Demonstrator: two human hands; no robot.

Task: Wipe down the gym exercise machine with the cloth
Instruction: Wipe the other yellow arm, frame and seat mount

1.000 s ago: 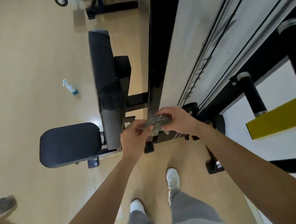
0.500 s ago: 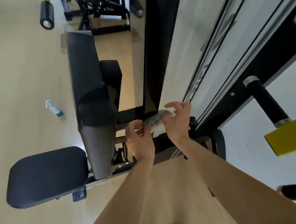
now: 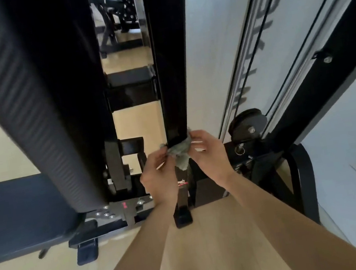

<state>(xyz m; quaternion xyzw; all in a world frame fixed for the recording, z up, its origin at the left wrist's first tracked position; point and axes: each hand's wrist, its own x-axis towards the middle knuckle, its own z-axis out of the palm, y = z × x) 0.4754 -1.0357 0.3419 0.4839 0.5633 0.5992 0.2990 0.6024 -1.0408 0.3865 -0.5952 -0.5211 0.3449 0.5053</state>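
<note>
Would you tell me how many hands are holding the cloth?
2. The left hand pinches the cloth at its left edge, by the black post; the right hand pinches its right side. No other hand is in view.

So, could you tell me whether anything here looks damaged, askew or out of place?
Nothing stands out. The left hand and right hand hold the cloth bunched against the black upright; the bench pad and pulley look intact.
</note>
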